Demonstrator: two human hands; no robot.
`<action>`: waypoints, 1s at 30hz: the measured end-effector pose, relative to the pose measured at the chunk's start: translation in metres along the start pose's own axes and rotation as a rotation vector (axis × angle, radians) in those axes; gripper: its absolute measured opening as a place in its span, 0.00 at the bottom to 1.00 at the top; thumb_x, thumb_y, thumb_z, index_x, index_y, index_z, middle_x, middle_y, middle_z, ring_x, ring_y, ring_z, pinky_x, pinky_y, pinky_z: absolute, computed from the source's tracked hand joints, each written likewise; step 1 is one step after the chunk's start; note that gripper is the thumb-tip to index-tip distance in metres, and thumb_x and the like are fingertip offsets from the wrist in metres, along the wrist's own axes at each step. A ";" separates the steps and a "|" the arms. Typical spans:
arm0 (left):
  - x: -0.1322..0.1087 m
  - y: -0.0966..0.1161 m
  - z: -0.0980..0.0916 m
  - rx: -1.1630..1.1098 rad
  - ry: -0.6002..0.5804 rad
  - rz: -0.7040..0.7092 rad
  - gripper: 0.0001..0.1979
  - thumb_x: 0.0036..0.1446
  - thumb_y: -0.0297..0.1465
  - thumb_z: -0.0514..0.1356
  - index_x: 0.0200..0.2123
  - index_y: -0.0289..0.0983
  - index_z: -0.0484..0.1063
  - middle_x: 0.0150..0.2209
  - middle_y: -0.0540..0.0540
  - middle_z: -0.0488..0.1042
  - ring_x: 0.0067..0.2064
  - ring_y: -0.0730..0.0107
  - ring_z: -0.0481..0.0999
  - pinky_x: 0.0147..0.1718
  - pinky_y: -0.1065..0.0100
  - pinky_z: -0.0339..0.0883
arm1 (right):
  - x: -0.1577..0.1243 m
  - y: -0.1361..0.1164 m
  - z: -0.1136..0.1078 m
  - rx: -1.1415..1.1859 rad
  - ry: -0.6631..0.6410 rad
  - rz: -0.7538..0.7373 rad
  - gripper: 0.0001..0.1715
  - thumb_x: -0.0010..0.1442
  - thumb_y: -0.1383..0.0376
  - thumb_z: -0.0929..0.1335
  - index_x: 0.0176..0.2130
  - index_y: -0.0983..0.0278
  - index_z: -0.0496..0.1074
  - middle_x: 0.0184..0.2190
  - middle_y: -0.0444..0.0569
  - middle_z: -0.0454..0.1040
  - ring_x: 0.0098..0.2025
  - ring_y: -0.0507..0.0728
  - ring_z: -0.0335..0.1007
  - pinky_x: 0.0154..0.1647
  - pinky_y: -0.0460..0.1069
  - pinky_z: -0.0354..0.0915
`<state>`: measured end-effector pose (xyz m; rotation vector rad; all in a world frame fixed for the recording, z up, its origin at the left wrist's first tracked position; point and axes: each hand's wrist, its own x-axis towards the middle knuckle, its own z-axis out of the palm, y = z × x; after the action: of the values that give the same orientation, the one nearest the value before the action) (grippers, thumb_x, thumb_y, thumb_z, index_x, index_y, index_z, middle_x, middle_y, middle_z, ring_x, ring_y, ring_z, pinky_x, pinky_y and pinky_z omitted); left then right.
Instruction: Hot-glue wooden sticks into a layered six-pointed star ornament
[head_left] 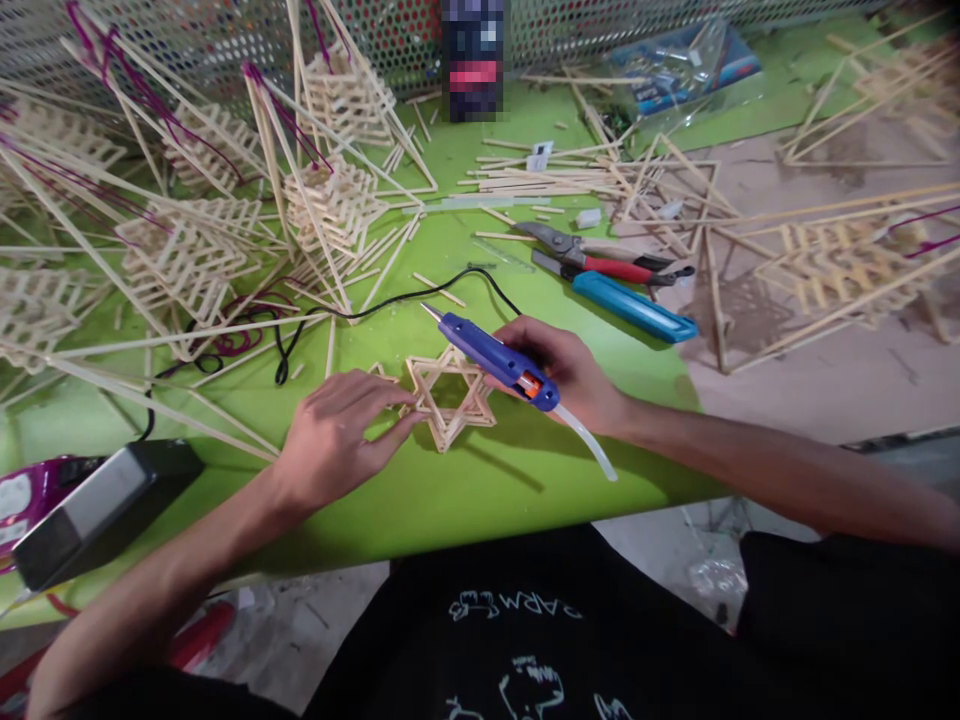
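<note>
A small six-pointed star made of wooden sticks (pixel 448 397) lies flat on the green table (pixel 480 490) near its front edge. My left hand (pixel 341 435) rests beside it, fingertips pinching the star's left point. My right hand (pixel 574 375) grips a blue glue gun (pixel 499 362), its metal nozzle pointing up and left just above the star's top. A translucent glue stick juts out of the gun's back toward me. The gun's black cord (pixel 390 300) trails left across the table.
Stacked stick structures with purple thread (pixel 330 200) crowd the left and back. Red-handled pliers (pixel 600 258) and a blue cutter (pixel 634 307) lie to the right, loose sticks (pixel 540 180) behind. More stick frames (pixel 847 265) stand on the floor at right. A grey box (pixel 97 505) sits front left.
</note>
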<state>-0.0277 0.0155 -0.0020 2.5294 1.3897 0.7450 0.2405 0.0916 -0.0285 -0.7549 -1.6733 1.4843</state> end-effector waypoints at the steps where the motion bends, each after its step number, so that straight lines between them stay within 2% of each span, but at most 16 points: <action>1: 0.000 0.000 0.000 0.000 -0.001 -0.004 0.08 0.58 0.32 0.69 0.42 0.40 0.78 0.39 0.49 0.82 0.40 0.68 0.81 0.43 0.63 0.75 | 0.000 0.000 0.000 0.001 -0.001 -0.006 0.21 0.51 0.61 0.80 0.41 0.63 0.73 0.33 0.42 0.75 0.32 0.49 0.65 0.34 0.46 0.62; 20: -0.001 0.001 0.000 -0.024 0.001 -0.014 0.09 0.58 0.32 0.69 0.43 0.40 0.77 0.39 0.49 0.82 0.39 0.67 0.81 0.43 0.62 0.76 | 0.001 0.000 0.001 -0.022 -0.019 -0.030 0.19 0.52 0.63 0.79 0.40 0.63 0.72 0.33 0.42 0.75 0.31 0.49 0.65 0.34 0.46 0.63; 26: 0.002 0.003 -0.003 0.051 -0.031 -0.054 0.17 0.57 0.38 0.69 0.47 0.37 0.73 0.41 0.44 0.79 0.42 0.61 0.79 0.43 0.58 0.76 | 0.001 -0.001 0.000 -0.050 -0.006 -0.049 0.19 0.53 0.62 0.79 0.41 0.63 0.72 0.33 0.42 0.76 0.31 0.49 0.66 0.35 0.46 0.64; 30: 0.004 0.005 -0.003 0.119 -0.078 -0.070 0.31 0.57 0.40 0.68 0.59 0.32 0.64 0.52 0.35 0.75 0.53 0.50 0.75 0.52 0.49 0.73 | 0.000 -0.001 -0.002 -0.034 0.032 -0.018 0.21 0.51 0.60 0.80 0.41 0.63 0.72 0.34 0.44 0.77 0.34 0.51 0.70 0.35 0.47 0.66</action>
<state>-0.0235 0.0155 0.0035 2.5523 1.5298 0.5605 0.2427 0.0928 -0.0276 -0.7760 -1.6811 1.4267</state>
